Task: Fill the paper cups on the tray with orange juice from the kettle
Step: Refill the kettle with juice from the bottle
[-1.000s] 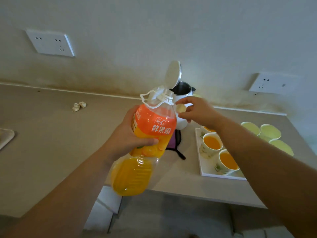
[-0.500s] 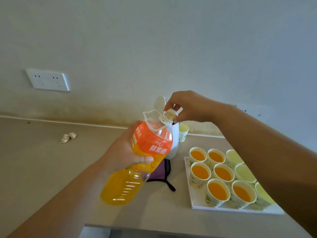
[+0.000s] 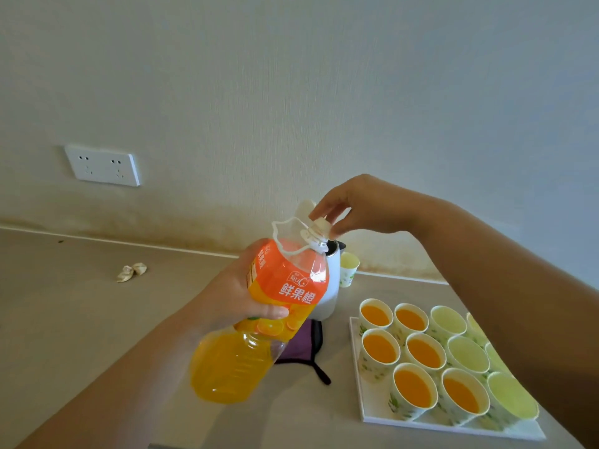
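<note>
- The left hand (image 3: pixel 238 296) grips the juice bottle (image 3: pixel 278 319) around its orange label. The fingers are curled round the far side and the thumb is pressed across the front.
- The bottle is held off the table (image 3: pixel 81 306), tilted with its neck up and away from the person. Orange juice fills its lower part.
- The right hand (image 3: pixel 359 205) reaches over from the right. Its fingertips (image 3: pixel 337 230) are drawn together and pinch the pale cap (image 3: pixel 321 224) at the bottle's mouth, with the other fingers curled above it. Whether the cap is seated on the thread cannot be told.
- The white kettle (image 3: pixel 334 280) stands on the table just behind the bottle and is mostly hidden by it. Its lid (image 3: pixel 306 207) stands open, behind the right hand's fingers.
- The white tray (image 3: pixel 372 408) lies on the table to the right of the kettle, with paper cups packed in rows on it.
- Six cups on the tray's left side hold orange juice (image 3: pixel 380 346).
- The cups to their right are empty (image 3: pixel 466 354), and some are partly hidden by the right forearm.
- One more empty cup (image 3: pixel 349 270) stands on the table just beside the kettle, near the wall.
- A purple cloth (image 3: pixel 303 346) with a dark loop lies under the kettle's front edge.
- A crumpled scrap (image 3: pixel 131 272) lies on the table well to the left, and a white socket plate (image 3: pixel 102 165) is on the wall above it.
</note>
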